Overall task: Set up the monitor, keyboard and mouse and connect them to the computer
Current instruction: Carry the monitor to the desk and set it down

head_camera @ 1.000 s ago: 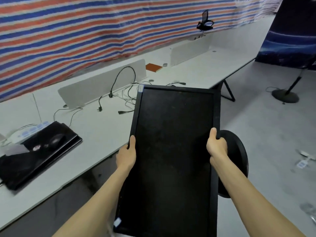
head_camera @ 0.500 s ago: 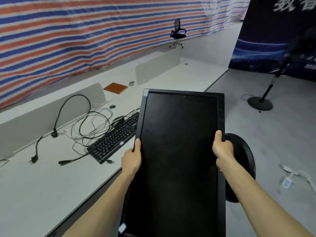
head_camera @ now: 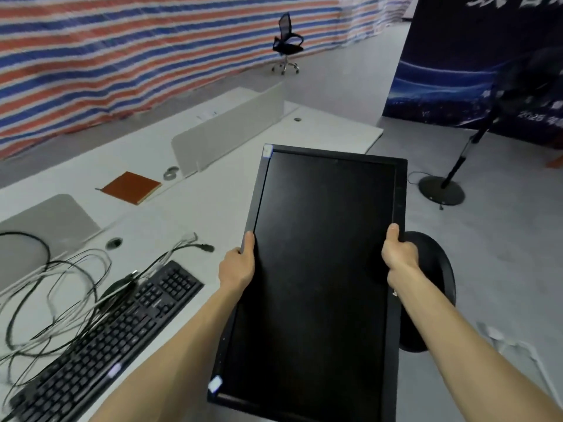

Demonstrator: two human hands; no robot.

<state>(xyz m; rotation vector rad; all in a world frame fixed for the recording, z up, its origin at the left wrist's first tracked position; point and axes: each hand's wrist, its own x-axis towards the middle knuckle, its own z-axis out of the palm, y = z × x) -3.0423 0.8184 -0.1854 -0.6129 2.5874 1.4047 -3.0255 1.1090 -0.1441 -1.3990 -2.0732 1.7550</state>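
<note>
I carry a black monitor [head_camera: 320,263] turned on its side, screen facing me, over the desk's front edge. My left hand [head_camera: 237,266] grips its left edge and my right hand [head_camera: 397,254] grips its right edge. The monitor's round black base [head_camera: 435,287] sticks out behind the right edge. A black keyboard [head_camera: 106,336] lies on the white desk [head_camera: 213,202] at the lower left, with a tangle of black and white cables [head_camera: 61,284] beside and over it. No mouse or computer is visible.
Grey divider panels [head_camera: 225,132] stand along the desk's back. An orange notebook [head_camera: 131,187] lies near them. A black office chair [head_camera: 286,44] stands far back by the striped tarp. A stand with a round base [head_camera: 441,188] is on the floor at right.
The view has swung right along the desk: the keyboard and cables slid to the lower left, and the dark flat item at left left the view. Both hands keep the same hold on the monitor.
</note>
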